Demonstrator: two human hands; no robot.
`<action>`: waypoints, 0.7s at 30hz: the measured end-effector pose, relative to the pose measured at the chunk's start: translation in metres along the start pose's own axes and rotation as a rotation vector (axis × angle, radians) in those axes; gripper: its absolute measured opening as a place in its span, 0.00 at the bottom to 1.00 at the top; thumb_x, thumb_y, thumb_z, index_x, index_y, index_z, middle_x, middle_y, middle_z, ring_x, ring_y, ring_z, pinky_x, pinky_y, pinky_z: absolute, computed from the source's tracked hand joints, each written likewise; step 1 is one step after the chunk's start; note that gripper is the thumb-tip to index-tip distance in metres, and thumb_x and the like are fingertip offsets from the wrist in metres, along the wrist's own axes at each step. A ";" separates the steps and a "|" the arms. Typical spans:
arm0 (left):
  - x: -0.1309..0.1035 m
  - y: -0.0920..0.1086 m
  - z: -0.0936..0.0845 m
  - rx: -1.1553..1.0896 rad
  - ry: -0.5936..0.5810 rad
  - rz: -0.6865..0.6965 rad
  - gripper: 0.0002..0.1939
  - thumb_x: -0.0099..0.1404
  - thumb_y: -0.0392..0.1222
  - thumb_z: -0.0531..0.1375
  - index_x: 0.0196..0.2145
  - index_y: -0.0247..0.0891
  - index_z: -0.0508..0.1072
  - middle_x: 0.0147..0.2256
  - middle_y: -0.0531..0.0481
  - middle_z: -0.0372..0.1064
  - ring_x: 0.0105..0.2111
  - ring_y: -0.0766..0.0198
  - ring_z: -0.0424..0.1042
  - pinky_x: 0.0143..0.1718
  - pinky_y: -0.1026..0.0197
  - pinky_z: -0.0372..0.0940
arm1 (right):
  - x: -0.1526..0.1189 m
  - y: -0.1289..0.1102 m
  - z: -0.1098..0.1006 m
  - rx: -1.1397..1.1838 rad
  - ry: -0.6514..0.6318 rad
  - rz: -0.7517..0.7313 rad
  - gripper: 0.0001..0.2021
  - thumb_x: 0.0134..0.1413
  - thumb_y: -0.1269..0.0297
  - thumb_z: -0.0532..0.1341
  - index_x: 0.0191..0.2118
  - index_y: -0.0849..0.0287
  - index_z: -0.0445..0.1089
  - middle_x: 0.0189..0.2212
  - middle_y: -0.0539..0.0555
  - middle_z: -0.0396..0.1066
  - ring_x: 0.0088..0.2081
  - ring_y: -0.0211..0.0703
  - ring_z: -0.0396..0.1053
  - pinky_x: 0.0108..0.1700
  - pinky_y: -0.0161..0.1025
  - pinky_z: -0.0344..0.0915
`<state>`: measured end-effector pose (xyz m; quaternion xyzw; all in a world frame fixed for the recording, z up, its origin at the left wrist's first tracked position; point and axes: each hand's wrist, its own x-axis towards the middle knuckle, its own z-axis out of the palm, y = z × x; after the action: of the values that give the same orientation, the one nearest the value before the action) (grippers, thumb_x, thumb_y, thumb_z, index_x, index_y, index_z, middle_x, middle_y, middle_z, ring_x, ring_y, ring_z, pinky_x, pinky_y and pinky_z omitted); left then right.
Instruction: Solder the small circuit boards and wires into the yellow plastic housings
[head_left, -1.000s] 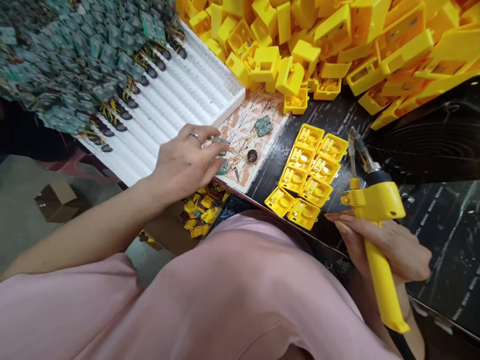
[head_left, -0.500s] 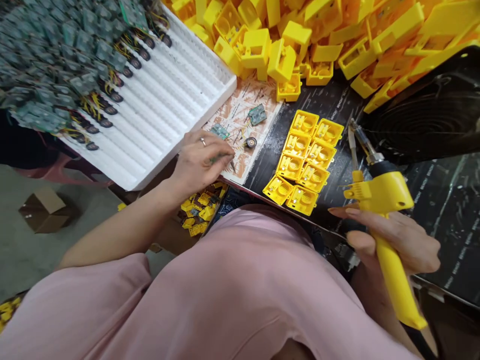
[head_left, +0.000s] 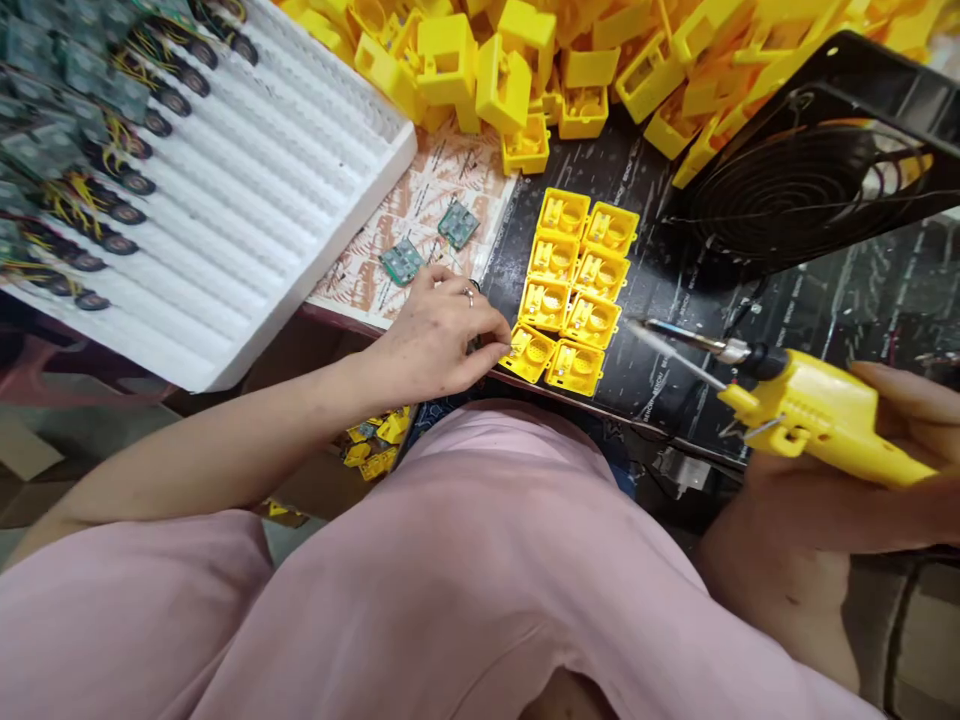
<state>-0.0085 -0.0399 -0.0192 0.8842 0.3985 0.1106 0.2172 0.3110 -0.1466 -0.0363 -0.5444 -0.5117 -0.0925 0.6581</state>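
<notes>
My left hand [head_left: 450, 335] has its thumb and fingers pinched together at the front left case of a block of small yellow plastic cases [head_left: 574, 262]. Something dark shows under the fingers, too covered to name. Just beyond the knuckles lie two green circuit boards [head_left: 403, 261] with thin wires. In my right hand [head_left: 900, 450] is a yellow soldering gun [head_left: 817, 405], held nearly level. Its metal tip and the thin feed tube beside it point left, a little to the right of the cases.
A white foam tray [head_left: 300, 190] at left carries rows of wired boards and round black speakers. Yellow housings [head_left: 450, 60] are heaped at the back. A black fan [head_left: 795, 180] stands at the back right. Below the table edge is a box of yellow parts [head_left: 375, 445].
My left hand has moved right, from the patterned sheet to the front left case. My right hand has turned the soldering gun from steep to nearly level. The view has shifted right.
</notes>
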 end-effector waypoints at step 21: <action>0.026 0.002 -0.018 0.102 -0.205 0.027 0.09 0.66 0.45 0.61 0.30 0.44 0.79 0.30 0.54 0.79 0.42 0.52 0.77 0.64 0.40 0.63 | 0.001 -0.052 -0.003 0.162 -0.842 -0.237 0.13 0.66 0.69 0.77 0.44 0.56 0.72 0.31 0.49 0.81 0.30 0.38 0.81 0.29 0.31 0.76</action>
<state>0.0031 -0.0159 -0.0016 0.9061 0.3674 0.0019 0.2100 0.2776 -0.1686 -0.0025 -0.4190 -0.7997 0.1026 0.4177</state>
